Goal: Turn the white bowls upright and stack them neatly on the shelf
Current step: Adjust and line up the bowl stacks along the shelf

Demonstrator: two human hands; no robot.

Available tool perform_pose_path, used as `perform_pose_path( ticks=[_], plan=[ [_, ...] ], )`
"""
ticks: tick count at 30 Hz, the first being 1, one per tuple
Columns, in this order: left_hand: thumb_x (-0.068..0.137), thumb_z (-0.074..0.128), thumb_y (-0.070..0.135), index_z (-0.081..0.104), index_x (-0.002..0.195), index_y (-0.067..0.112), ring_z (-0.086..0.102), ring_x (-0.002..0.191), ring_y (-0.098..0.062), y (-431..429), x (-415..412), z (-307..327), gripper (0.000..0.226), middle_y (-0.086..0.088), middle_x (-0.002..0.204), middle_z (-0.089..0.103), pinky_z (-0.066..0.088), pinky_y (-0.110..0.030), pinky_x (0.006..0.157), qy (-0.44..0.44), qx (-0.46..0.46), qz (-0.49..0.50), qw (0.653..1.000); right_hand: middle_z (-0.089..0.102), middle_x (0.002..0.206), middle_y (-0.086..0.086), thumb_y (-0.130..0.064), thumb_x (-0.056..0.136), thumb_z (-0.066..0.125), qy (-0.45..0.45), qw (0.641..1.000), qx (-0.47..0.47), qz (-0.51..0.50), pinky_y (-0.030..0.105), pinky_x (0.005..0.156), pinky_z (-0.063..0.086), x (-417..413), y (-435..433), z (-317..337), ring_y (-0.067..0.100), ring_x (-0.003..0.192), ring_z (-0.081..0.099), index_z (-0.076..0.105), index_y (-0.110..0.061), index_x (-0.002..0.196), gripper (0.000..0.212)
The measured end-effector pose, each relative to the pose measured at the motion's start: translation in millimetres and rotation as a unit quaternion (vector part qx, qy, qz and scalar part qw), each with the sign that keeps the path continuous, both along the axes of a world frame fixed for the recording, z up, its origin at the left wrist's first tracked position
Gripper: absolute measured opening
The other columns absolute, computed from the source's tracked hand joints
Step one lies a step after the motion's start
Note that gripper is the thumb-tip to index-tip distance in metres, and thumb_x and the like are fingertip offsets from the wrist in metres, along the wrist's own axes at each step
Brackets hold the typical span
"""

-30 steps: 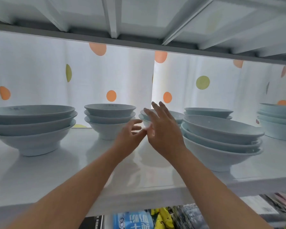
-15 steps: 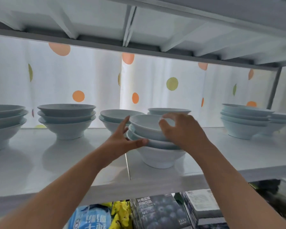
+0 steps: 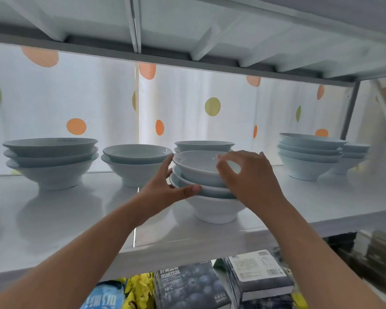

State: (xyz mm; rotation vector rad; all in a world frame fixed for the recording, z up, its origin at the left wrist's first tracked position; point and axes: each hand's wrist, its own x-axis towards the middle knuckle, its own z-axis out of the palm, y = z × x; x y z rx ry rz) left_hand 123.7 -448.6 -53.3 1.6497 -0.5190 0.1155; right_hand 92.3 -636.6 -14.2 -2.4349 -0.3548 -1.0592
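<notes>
- Far left on the white shelf [image 3: 54,219]: a three-bowl stack [image 3: 50,162], upright, rims up.
- Just right of it: a two-bowl stack [image 3: 136,166], also upright.
- Next, the left hand [image 3: 165,190]: spread open, with fingers straight up along the left side of the front stack [image 3: 210,204] and thumb laid against a lower rim.
- About mid-shelf, near the front edge: that front stack, three white bowls nested upright.
- Uppermost in it: the top bowl [image 3: 196,166], between the two hands.
- Directly behind: a back stack [image 3: 204,144], partly hidden.
- On the other side, well apart from the left, the right hand [image 3: 247,177]: fingers curled over the top bowl's right rim, gripping it.
- Farther right: a taller stack [image 3: 310,157], upright, standing alone.
- Behind everything: a dotted curtain [image 3: 98,103].
- Under the shelf: printed packets [image 3: 187,286].
</notes>
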Motion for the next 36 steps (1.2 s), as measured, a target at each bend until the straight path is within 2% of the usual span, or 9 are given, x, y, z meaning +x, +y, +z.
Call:
perform_pose_path(
  ticks=[3, 5, 12, 18, 23, 25, 27, 31, 36],
  plan=[
    [0.06, 0.078, 0.027, 0.032, 0.111, 0.059, 0.063, 0.107, -0.011, -22, 4, 1, 0.076, 0.027, 0.111, 0.055, 0.052, -0.01, 0.068, -0.011, -0.018, -0.022, 1.0, 0.069, 0.109, -0.006, -0.061, 0.08, 0.036, -0.035, 0.999, -0.003, 0.002, 0.05, 0.115, 0.02, -7, -14, -10, 0.014, 0.11, 0.057, 0.07, -0.025, 0.095, 0.052],
    [0.067, 0.078, 0.022, 0.038, 0.105, 0.053, 0.063, 0.101, -0.006, -39, 7, 1, 0.064, 0.03, 0.103, 0.055, 0.051, -0.008, 0.065, -0.028, -0.006, -0.024, 0.999, 0.067, 0.113, -0.004, -0.064, 0.08, 0.041, -0.052, 0.998, -0.041, -0.021, 0.053, 0.115, 0.018, -9, -25, -22, 0.016, 0.114, 0.055, 0.069, -0.025, 0.099, 0.051],
    [0.075, 0.077, 0.024, 0.027, 0.121, 0.043, 0.054, 0.093, 0.006, -95, 30, 10, 0.07, 0.026, 0.103, 0.052, 0.046, 0.0, 0.061, -0.045, 0.046, -0.014, 0.998, 0.061, 0.123, -0.006, -0.07, 0.081, 0.036, -0.048, 0.994, -0.09, -0.045, 0.058, 0.112, 0.014, 15, -81, -27, 0.018, 0.121, 0.049, 0.06, -0.031, 0.11, 0.054],
    [0.073, 0.077, 0.033, 0.021, 0.142, 0.037, 0.05, 0.119, -0.008, -143, 66, 8, 0.088, 0.012, 0.132, 0.049, 0.049, -0.011, 0.08, -0.022, 0.056, 0.012, 0.998, 0.052, 0.126, -0.009, -0.077, 0.066, 0.044, 0.017, 0.987, -0.161, -0.002, 0.057, 0.113, 0.015, 53, -144, -21, 0.017, 0.123, 0.042, 0.046, -0.04, 0.118, 0.063],
    [0.077, 0.075, 0.026, 0.012, 0.149, 0.033, 0.052, 0.099, 0.004, -185, 88, 7, 0.096, 0.02, 0.12, 0.046, 0.045, 0.002, 0.061, -0.004, 0.031, 0.04, 0.999, 0.056, 0.118, -0.004, -0.062, 0.069, 0.064, 0.006, 0.983, -0.178, 0.034, 0.058, 0.11, 0.021, 91, -190, -21, 0.021, 0.115, 0.048, 0.05, -0.035, 0.114, 0.054],
    [0.078, 0.074, 0.023, 0.012, 0.148, 0.033, 0.051, 0.094, 0.007, -198, 96, 6, 0.094, 0.025, 0.114, 0.045, 0.043, 0.003, 0.059, -0.008, 0.025, 0.053, 0.998, 0.056, 0.115, -0.004, -0.062, 0.069, 0.062, 0.002, 0.983, -0.178, 0.05, 0.059, 0.109, 0.021, 106, -204, -22, 0.021, 0.113, 0.048, 0.05, -0.034, 0.112, 0.053],
    [0.077, 0.074, 0.023, 0.014, 0.146, 0.036, 0.052, 0.105, 0.0, -208, 104, 6, 0.093, 0.023, 0.118, 0.045, 0.045, 0.002, 0.062, -0.013, 0.022, 0.066, 0.998, 0.057, 0.113, -0.004, -0.064, 0.068, 0.058, -0.005, 0.982, -0.175, 0.064, 0.059, 0.108, 0.022, 120, -214, -22, 0.021, 0.111, 0.049, 0.051, -0.034, 0.111, 0.053],
    [0.077, 0.074, 0.025, 0.02, 0.123, 0.048, 0.051, 0.115, -0.006, -224, 120, 8, 0.075, 0.018, 0.124, 0.047, 0.047, 0.0, 0.068, -0.018, 0.042, 0.092, 0.995, 0.057, 0.112, -0.003, -0.072, 0.065, 0.046, -0.008, 0.981, -0.173, 0.086, 0.061, 0.111, 0.016, 146, -231, -21, 0.022, 0.112, 0.048, 0.052, -0.033, 0.113, 0.062],
    [0.078, 0.072, 0.028, 0.011, 0.144, 0.041, 0.046, 0.124, -0.011, -231, 133, 13, 0.091, 0.011, 0.14, 0.042, 0.046, -0.01, 0.081, -0.007, 0.067, 0.12, 0.99, 0.058, 0.11, -0.001, -0.074, 0.061, 0.039, -0.008, 0.98, -0.166, 0.111, 0.063, 0.113, 0.008, 172, -238, -21, 0.023, 0.113, 0.049, 0.054, -0.03, 0.112, 0.069]
  ],
)
